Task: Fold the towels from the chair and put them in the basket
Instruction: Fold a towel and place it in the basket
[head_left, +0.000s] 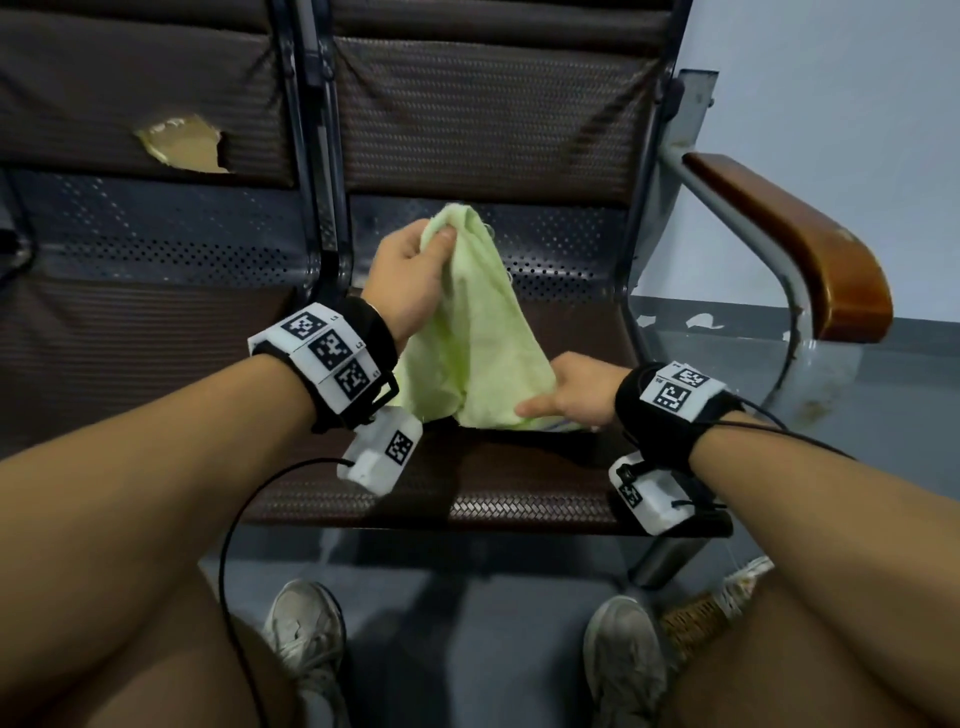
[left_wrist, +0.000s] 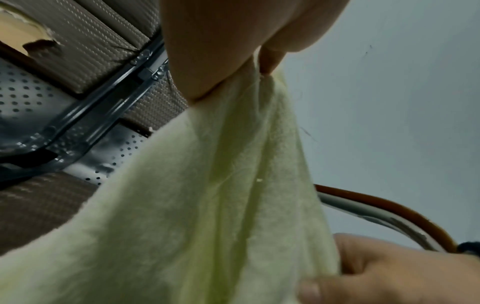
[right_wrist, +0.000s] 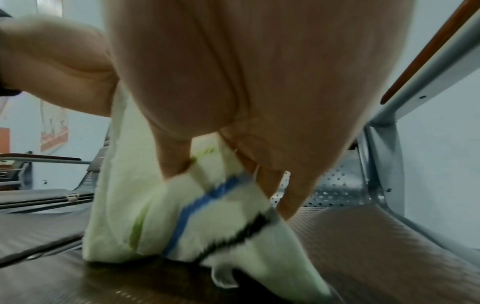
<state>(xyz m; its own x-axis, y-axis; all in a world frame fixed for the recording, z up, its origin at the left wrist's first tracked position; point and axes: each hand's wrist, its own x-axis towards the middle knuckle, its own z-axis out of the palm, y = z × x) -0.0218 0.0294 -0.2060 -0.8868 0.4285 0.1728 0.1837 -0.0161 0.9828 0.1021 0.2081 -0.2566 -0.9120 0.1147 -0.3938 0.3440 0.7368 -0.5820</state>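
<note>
A pale green towel (head_left: 480, 332) hangs in a cone over the brown woven chair seat (head_left: 498, 483). My left hand (head_left: 415, 270) pinches its top corner and holds it up; the left wrist view shows the towel (left_wrist: 207, 205) draping down from those fingers (left_wrist: 270, 59). My right hand (head_left: 563, 389) grips the towel's lower right edge just above the seat. In the right wrist view the towel (right_wrist: 207, 205) shows blue, green and black stripes near the corner pinched by my fingers (right_wrist: 176, 158). A woven basket (head_left: 711, 608) peeks out on the floor by my right knee.
The chair has a wooden armrest (head_left: 795, 244) on a metal frame at the right. The neighbouring seat back on the left has a torn hole (head_left: 182, 145). My shoes (head_left: 306, 634) stand on the grey floor in front of the seat. A cable (head_left: 228, 545) hangs from my left wrist.
</note>
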